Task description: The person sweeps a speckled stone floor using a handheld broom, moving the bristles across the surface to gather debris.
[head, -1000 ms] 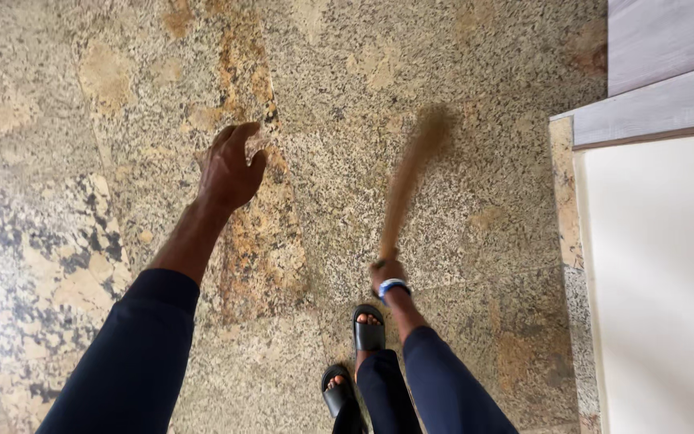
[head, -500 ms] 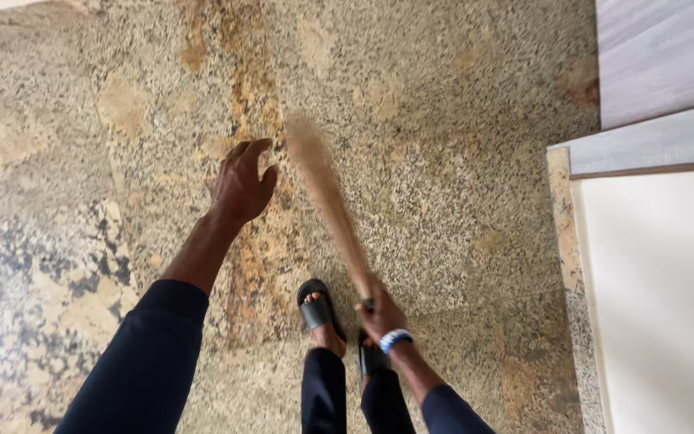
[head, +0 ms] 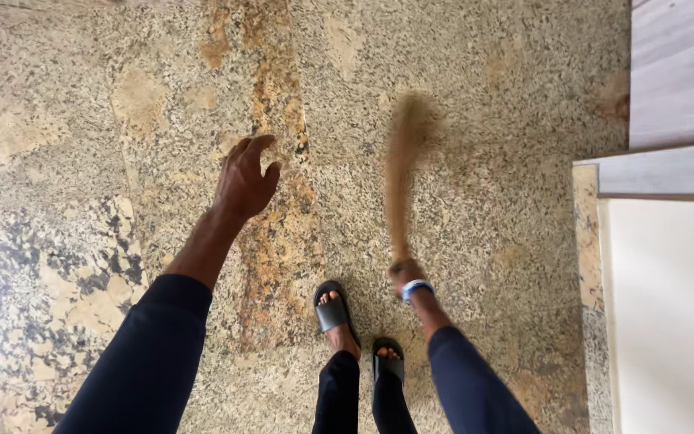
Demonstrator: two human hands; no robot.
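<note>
My right hand (head: 406, 273) is closed around the thin end of a broom (head: 402, 181), low in the view, just ahead of my feet. The broom is a handleless bundle of tan straw-like stalks, narrow where I grip it and widening toward the far end. It points away from me over the floor (head: 459, 120), nearly straight up the picture with a slight lean. The far end is a soft brown smear from motion blur, so I cannot make out single stalks there or tell whether the tips touch the floor. A blue and white band (head: 416, 288) sits on my right wrist, just below the grip.

My left hand (head: 246, 178) holds nothing. It hangs out in front of me to the left of the broom, well apart from it, fingers loosely curled and parted, thumb out to the side. Dark blue sleeves cover both forearms.

The floor is speckled granite, beige and grey, with a rusty orange vein running under my left hand and darker black patches at the left. My feet in black slides (head: 333, 309) stand between my arms. At the right are a pale grey board (head: 668, 80) and a cream panel (head: 668, 321).
</note>
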